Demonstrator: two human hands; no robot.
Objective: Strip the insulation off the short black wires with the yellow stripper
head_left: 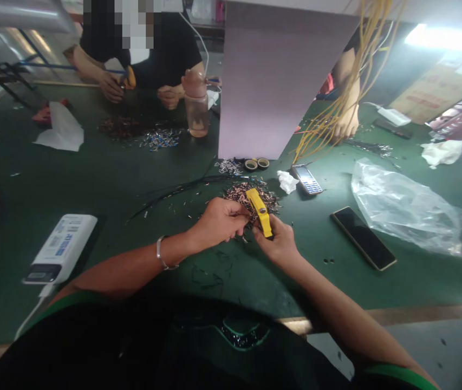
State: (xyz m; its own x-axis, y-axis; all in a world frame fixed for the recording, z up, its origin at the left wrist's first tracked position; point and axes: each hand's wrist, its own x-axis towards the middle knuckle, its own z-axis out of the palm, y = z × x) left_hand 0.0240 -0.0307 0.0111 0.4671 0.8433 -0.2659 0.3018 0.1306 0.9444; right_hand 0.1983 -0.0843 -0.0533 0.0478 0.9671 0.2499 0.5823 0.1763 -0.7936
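My right hand [278, 238] is closed around a yellow wire stripper [260, 208], a stubby tool with a round screw near its middle. To its left, my left hand [221, 219] has its fingers pinched together by the tool; what they hold is too small to make out. Both hands are over the near side of a heap of short copper-coloured wire pieces [236, 192]. Behind the heap lies a bundle of thin black wires [182, 187], trailing left. Dark scraps [208, 276] are scattered on the green table [133, 260] close to my body.
A white power bank [62, 246] with a cable is at left. On the right are a black phone [363, 238], a keypad phone [307, 180] and a plastic bag [409, 208]. Tape rolls [256, 163] sit below a pale panel [275, 81]. Two people work across the table.
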